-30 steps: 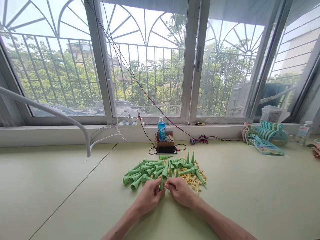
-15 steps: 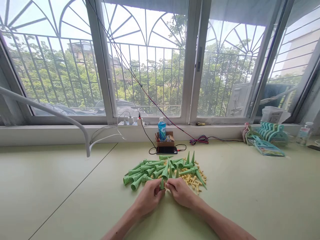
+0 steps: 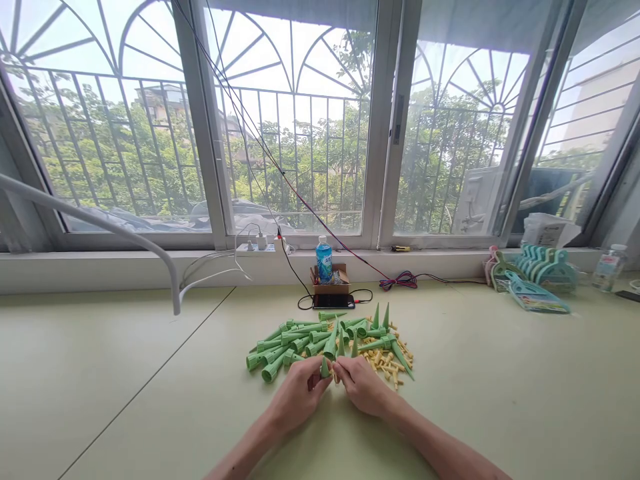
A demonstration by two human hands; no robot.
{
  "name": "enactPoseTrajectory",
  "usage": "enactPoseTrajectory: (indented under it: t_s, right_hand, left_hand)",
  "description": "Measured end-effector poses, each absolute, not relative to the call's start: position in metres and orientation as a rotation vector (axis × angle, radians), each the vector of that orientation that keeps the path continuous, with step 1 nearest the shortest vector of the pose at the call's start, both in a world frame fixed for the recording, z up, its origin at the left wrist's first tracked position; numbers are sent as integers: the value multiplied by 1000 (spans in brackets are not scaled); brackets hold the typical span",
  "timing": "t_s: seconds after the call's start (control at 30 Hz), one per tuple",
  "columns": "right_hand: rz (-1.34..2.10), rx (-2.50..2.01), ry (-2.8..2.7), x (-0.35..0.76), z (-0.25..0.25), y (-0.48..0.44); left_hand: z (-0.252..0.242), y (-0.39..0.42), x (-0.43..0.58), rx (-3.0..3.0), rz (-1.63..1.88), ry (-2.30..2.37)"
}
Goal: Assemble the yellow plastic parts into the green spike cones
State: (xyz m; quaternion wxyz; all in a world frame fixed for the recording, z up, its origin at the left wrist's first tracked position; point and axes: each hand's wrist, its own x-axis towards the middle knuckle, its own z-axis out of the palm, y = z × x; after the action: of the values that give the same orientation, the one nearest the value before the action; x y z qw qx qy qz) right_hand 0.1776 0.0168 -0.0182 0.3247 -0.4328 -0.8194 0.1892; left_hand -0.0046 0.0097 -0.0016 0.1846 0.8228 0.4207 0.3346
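Note:
My left hand [image 3: 301,387] is closed around a green plastic cone spike [image 3: 325,367], its tip pointing up. Close beside it, my right hand [image 3: 361,383] is pinched on a small yellow plastic peg [image 3: 335,377], mostly covered by the fingers. The two hands almost meet at the near edge of a pile of green cone spikes [image 3: 293,337]. Several of these lie on their sides with open ends facing me, and a few stand upright. Loose yellow pegs [image 3: 385,365] are scattered to the right of the pile, just beyond my right hand.
Behind the pile lies a black phone [image 3: 333,301] with a cable, before a small cardboard box [image 3: 330,288] and a blue bottle [image 3: 324,260]. Teal dustpan-like items [image 3: 540,303] stand at the right. A white curved tube [image 3: 165,257] reaches over the pale table [image 3: 475,387] from the left.
My right hand has shifted slightly right, away from the green cone spike, and more of the yellow peg shows at its fingertips. My left hand stays nearly in place.

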Motion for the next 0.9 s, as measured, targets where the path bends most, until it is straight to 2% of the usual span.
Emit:
enactPoseTrajectory:
  t_s: [0.37, 0.63, 0.9]
  right_hand:
    - [550, -1119, -2044, 176, -17, 17]
    - [678, -995, -1943, 177, -11, 13]
    - [693, -966, -1909, 177, -14, 15]
  left_hand:
    - [0, 11, -5, 2216, 957, 1186]
    - [-2, 19, -6, 1833, 1018, 1159]
    - [13, 14, -4, 1470, 885, 1138]
